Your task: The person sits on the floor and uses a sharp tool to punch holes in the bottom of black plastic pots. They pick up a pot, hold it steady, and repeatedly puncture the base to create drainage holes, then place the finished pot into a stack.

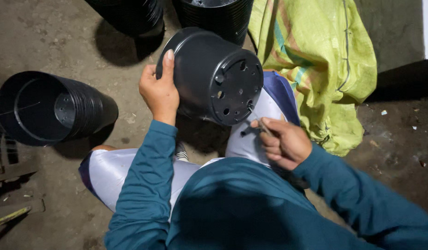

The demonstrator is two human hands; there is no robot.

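Now | left hand [159,92] grips black pot [209,74], base toward camera | right hand [284,142] pinches tool [255,128]

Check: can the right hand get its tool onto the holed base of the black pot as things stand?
Probably yes. The left hand holds the black pot by its side, base turned toward the right hand. The thin tool in that hand's grip sits right at the base's lower edge, with nothing between them.
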